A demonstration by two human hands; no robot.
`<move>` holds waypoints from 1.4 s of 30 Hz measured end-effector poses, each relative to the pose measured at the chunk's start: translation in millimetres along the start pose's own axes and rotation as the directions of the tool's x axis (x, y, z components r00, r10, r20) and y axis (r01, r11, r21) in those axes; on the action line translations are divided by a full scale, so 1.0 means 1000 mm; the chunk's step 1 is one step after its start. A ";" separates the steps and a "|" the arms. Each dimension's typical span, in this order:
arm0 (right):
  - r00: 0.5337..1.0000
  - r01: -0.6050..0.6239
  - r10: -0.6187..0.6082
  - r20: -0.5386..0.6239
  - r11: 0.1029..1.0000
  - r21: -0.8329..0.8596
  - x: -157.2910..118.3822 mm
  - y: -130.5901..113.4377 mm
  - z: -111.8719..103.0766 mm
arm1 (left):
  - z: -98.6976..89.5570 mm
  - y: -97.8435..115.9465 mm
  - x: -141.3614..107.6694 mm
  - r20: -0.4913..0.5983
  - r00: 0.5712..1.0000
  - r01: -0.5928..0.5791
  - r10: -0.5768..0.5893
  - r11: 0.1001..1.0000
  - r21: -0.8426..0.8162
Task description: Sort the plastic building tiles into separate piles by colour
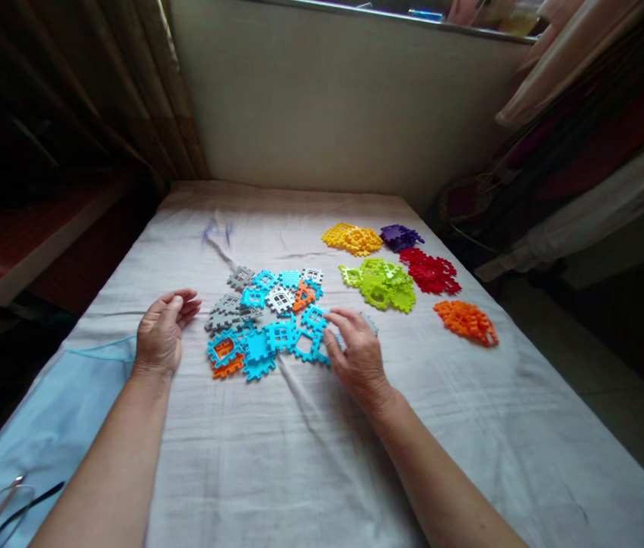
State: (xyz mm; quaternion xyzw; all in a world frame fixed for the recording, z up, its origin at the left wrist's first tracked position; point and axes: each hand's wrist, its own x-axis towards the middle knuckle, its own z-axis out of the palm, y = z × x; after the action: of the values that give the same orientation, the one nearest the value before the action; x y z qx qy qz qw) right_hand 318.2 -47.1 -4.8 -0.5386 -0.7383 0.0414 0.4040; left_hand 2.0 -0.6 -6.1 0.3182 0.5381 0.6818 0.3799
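A mixed heap of flat interlocking plastic tiles lies in the middle of the sheet. Most are blue tiles (pixel 259 346), with grey tiles (pixel 222 313) on the left and a white window tile (pixel 281 300) near the centre. An orange tile (pixel 303 295) sits at the back right, and another shows beneath a blue frame at front left. My right hand (pixel 359 354) is at the heap's right edge, fingers spread, fingertips at the blue tiles; whether they touch is unclear. Left of the heap, apart from it, my left hand (pixel 163 331) is empty with loosely bent fingers.
Sorted piles stand at the right: yellow tiles (pixel 352 238), purple tiles (pixel 400 237), red tiles (pixel 430 271), lime green tiles (pixel 384 284) and orange tiles (pixel 466 322). A grey tile peeks out behind my right hand. Light blue cloth (pixel 71 426) covers the left front; dark cords lie there.
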 end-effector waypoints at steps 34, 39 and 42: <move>0.884 -0.016 0.140 0.446 0.963 -0.270 0.079 -0.053 0.062 | 0.001 -0.012 -0.005 0.176 0.983 -0.114 0.051 0.924 0.366; 0.905 -0.012 0.116 0.409 0.969 -0.248 0.075 -0.054 0.064 | -0.001 -0.014 -0.005 0.190 0.980 -0.129 0.059 0.916 0.381; 0.931 -0.011 0.074 0.358 0.985 -0.175 0.070 -0.045 0.046 | -0.003 -0.015 -0.004 0.191 0.980 -0.128 0.056 0.911 0.392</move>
State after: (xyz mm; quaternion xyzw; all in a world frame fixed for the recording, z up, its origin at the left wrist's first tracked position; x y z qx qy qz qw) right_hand 247.6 8.9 25.5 -0.5701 -0.7891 0.0861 0.2121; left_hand 4.2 -3.5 -21.2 0.4733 0.6155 0.5433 0.3194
